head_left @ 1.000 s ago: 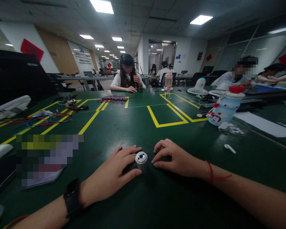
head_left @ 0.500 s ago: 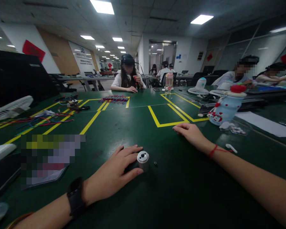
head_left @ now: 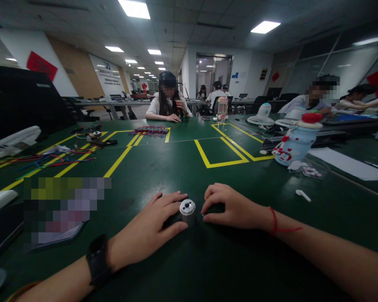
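Note:
A short silver metal cylinder (head_left: pixel 187 210), like a small motor, stands upright on the green table, with dark holes in its top face. My left hand (head_left: pixel 149 220) rests on the table with its thumb and forefinger around the cylinder's left side, loosely gripping it. The other left fingers stretch out behind it. Just right of the cylinder, my right hand (head_left: pixel 228 206) is curled, thumb and forefinger pinched together low over the table. A tiny metal ring (head_left: pixel 203 215) shows at those fingertips, mostly hidden by them.
Coloured wires (head_left: pixel 61 160) and a pixelated flat item (head_left: pixel 66 214) lie left. A blue bottle (head_left: pixel 297 142), a small bag (head_left: pixel 307 170), a white earbud (head_left: pixel 303 195) and paper (head_left: pixel 349 162) are right. Across the table sits a person (head_left: pixel 167 100). Yellow tape (head_left: pixel 228 162) marks the table.
My right hand has moved left and nearer, from beside the yellow tape to the tiny ring, and its fingers have closed there. My left hand and the cylinder stay in place.

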{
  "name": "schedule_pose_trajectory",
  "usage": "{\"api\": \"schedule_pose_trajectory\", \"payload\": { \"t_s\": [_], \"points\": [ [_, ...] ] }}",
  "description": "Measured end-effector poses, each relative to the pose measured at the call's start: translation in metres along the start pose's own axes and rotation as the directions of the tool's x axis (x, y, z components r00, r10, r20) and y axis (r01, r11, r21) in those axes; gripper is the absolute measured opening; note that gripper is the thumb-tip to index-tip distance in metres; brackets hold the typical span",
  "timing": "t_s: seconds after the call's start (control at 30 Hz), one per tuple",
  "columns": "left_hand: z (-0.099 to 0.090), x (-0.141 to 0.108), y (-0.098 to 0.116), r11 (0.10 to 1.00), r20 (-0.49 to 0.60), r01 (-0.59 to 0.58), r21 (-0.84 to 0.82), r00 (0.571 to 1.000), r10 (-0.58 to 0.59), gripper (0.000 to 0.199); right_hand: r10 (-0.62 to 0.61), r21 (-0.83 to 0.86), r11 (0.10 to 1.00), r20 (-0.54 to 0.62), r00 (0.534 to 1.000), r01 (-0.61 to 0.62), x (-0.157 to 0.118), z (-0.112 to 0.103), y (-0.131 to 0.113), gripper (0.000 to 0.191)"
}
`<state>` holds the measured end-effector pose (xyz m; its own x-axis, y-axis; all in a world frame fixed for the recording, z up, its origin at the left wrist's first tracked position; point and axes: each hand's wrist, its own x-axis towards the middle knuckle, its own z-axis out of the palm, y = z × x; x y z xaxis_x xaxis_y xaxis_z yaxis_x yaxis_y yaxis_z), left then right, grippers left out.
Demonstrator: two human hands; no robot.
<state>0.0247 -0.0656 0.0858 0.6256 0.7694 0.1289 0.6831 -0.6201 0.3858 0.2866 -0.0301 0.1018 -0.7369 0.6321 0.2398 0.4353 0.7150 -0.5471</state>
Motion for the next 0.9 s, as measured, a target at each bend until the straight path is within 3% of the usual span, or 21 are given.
{"api": "schedule_pose_trajectory", "payload": {
  "t_s": [0.1,0.2,0.33,0.47,0.6,0.73,0.83,0.9],
  "points": [
    [-0.002,-0.002,0.001,1.000,-0.004,0.008,0.004,1.000,-0.008,0.037,0.048,0.103,0.994,-0.144,0.988,-0.034,0.007,0.004,-0.010,0.012],
    [-0.003,-0.004,-0.001,1.000,-0.018,0.000,0.011,1.000,0.000,0.038,0.079,0.191,0.981,-0.311,0.947,-0.019,0.019,0.007,-0.024,0.012],
    [-0.002,-0.004,-0.005,1.000,-0.030,-0.013,0.016,0.999,0.013,0.040,0.052,0.168,0.986,-0.282,0.958,-0.004,0.030,0.015,-0.038,0.011],
    [0.000,-0.003,-0.010,1.000,-0.039,-0.019,0.014,0.999,0.020,0.040,0.050,0.160,0.987,-0.264,0.963,-0.007,0.034,0.019,-0.038,0.015],
    [0.001,-0.003,-0.014,1.000,-0.008,0.007,0.017,1.000,-0.007,0.038,0.196,0.231,0.966,-0.371,0.908,-0.114,0.033,0.008,-0.008,0.021],
    [-0.001,-0.005,-0.015,1.000,0.024,0.027,0.010,0.999,-0.027,0.036,0.467,0.322,0.880,-0.457,0.757,-0.348,0.022,-0.011,0.046,0.028],
    [-0.002,-0.006,-0.016,1.000,0.023,0.026,0.004,0.999,-0.026,0.036,0.542,0.355,0.839,-0.473,0.695,-0.413,0.015,-0.019,0.076,0.031],
    [-0.003,-0.007,-0.016,1.000,0.028,0.025,0.007,0.999,-0.025,0.037,0.557,0.371,0.829,-0.474,0.682,-0.420,0.016,-0.020,0.083,0.033]
  ]
}}
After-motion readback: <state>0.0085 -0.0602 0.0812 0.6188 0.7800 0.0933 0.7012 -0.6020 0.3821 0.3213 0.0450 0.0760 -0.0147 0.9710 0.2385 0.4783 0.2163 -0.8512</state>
